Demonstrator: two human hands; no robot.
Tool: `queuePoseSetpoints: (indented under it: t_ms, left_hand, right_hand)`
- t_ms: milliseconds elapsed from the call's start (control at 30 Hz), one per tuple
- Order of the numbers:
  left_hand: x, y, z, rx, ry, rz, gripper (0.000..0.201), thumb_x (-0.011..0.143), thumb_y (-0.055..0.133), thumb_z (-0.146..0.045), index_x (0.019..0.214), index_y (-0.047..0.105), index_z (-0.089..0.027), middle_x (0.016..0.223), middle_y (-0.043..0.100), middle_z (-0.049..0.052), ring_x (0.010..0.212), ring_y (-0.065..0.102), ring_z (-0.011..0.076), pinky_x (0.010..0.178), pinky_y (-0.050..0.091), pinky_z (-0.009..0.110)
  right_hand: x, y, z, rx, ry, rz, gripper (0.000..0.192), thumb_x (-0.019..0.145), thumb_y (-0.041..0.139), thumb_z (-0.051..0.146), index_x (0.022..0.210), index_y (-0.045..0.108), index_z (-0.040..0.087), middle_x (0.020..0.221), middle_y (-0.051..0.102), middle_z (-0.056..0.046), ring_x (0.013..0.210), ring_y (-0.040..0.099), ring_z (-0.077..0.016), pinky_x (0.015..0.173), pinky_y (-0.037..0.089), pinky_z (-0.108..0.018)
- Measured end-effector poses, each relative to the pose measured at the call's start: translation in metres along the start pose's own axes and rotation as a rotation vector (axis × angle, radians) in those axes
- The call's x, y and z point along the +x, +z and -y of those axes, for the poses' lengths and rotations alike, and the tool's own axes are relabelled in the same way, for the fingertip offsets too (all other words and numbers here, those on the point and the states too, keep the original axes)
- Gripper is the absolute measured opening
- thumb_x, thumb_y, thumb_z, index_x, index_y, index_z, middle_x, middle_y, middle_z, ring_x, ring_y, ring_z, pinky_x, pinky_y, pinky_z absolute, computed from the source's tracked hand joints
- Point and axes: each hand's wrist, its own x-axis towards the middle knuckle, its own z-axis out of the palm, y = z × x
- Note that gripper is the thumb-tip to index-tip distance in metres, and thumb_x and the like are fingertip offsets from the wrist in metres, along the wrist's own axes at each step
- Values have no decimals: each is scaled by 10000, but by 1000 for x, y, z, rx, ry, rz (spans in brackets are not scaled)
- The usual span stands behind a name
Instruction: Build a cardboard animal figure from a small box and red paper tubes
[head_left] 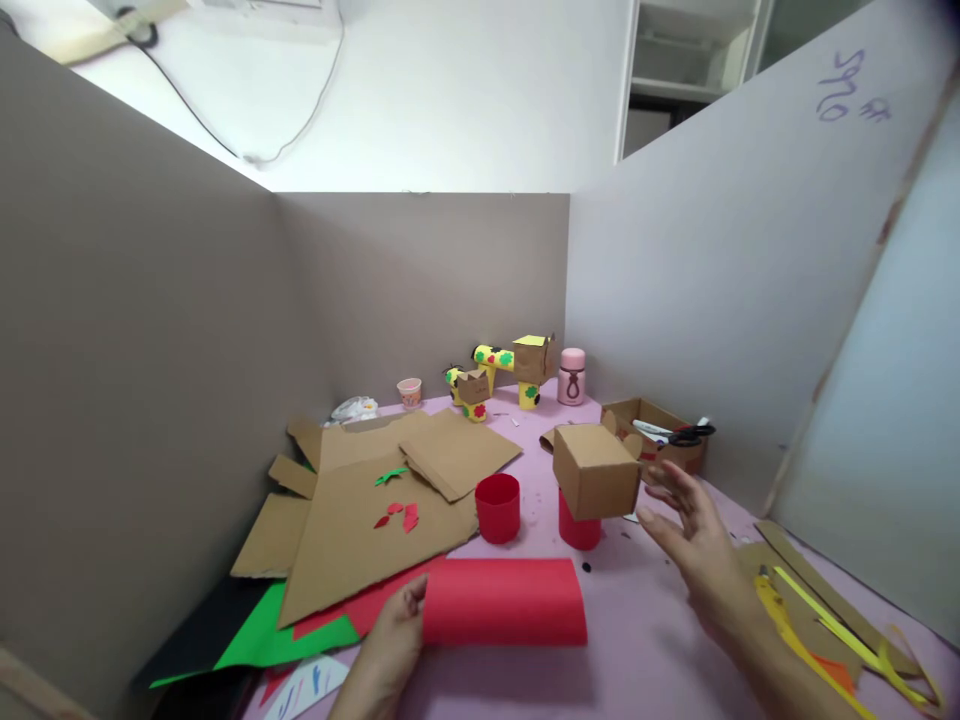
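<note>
Down at lower centre, the left hand (pixel 391 638) is gripping the red paper tube (pixel 504 602) by its left end, thumb and fingers closing on the rim; squeezing too hard there could be creasing it. At right of centre, the right hand (pixel 697 540) is holding nothing, fingers spreading apart just beside the cardboard box (pixel 596 472), which is apparently perching on a red cylinder (pixel 580 530): a careless knuckle could be toppling it. Upper right, purple handwriting (pixel 841 88) is marking the grey partition (pixel 720 300), though not reading clearly. No brand is showing legibly.
</note>
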Motion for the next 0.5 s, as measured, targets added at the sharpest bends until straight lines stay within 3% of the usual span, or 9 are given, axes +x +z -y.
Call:
queuePoseSetpoints:
  t_ms: [100, 167, 333, 500]
  left_hand:
    - [3, -8, -4, -6, 21, 4, 626, 514, 773, -418, 1071, 655, -157, 835, 743, 85, 792, 663, 256, 703, 498, 332]
    - [4, -12, -5, 15, 3, -43, 617, 496, 784, -409, 1053, 664, -172, 838, 746, 76, 803, 660, 259, 653, 491, 309]
    - [3, -13, -3, -13, -39, -99, 470, 506, 775, -340, 951, 702, -206, 829, 742, 16, 721, 633, 189, 548, 441, 218]
    - [5, -8, 3, -56, -72, -133, 499, 483, 782, -300, 966, 694, -210, 784, 724, 1, 577, 557, 115, 529, 429, 192]
  right_hand:
    - [23, 4, -3, 29, -8, 150, 1018, 635, 783, 428, 1427, 150, 336, 1524, 172, -75, 1362, 205, -276, 1078, 189, -493]
    - [33, 6, -5, 68, 28, 237, 1129, 602, 819, 381, 1445, 70, 353, 1546, 106, -54, 1377, 185, -265, 1094, 177, -463]
    - [43, 10, -2, 169, 101, 353, 1256, 592, 838, 325, 1445, -84, 324, 1486, 305, -125, 1280, 403, -262, 1027, 336, -444]
    - [46, 13, -5, 248, 133, 390, 1240, 553, 859, 278, 1458, 10, 288, 1403, 446, -123, 1213, 483, -257, 987, 392, -437]
